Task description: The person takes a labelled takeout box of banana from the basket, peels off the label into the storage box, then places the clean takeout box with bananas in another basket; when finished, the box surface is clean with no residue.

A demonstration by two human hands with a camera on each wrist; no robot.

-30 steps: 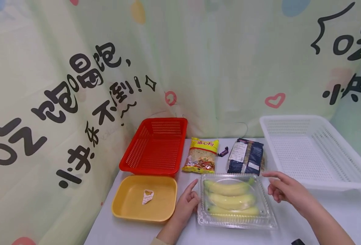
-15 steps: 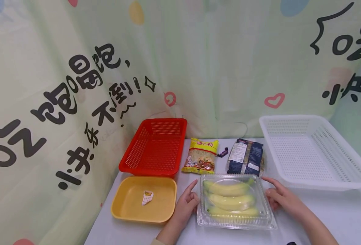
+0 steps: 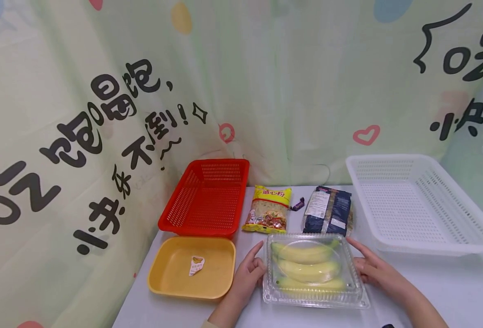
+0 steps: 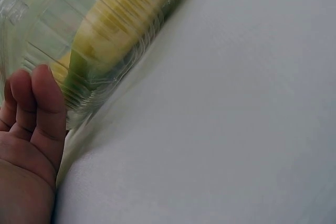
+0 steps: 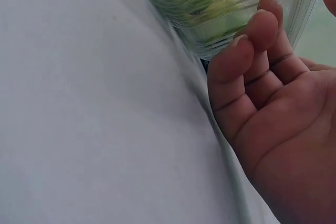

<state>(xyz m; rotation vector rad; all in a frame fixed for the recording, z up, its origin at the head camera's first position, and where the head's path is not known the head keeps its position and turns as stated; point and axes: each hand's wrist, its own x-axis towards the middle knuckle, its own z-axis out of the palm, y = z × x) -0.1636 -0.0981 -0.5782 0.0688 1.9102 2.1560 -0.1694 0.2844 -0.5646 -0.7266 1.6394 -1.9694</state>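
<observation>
A clear plastic clamshell box (image 3: 313, 303) with several bananas (image 3: 309, 270) inside sits closed on the table. My left hand (image 3: 247, 275) lies along its left side, index finger stretched out and the other fingers loosely bent. On the opposite side, my right hand (image 3: 382, 272) is against the box's right wall, its index finger reaching to the back corner. The left wrist view has bent fingertips (image 4: 48, 82) close by the ribbed wall. In the right wrist view, fingertips (image 5: 262, 27) overlap the ribbed wall. Neither hand is curled round the box.
A yellow tray (image 3: 192, 289) with a banana sticker (image 3: 196, 265) stands left, behind it a red basket (image 3: 204, 205). A yellow pasta bag (image 3: 268, 209), a purple-wrapped candy (image 3: 298, 204) and a dark blue bag (image 3: 329, 210) lie behind the box. A white basket (image 3: 401, 209) stands right.
My right hand has moved left and in to the box's right side; before, it was apart from it. The left hand and the box have stayed about where they were.
</observation>
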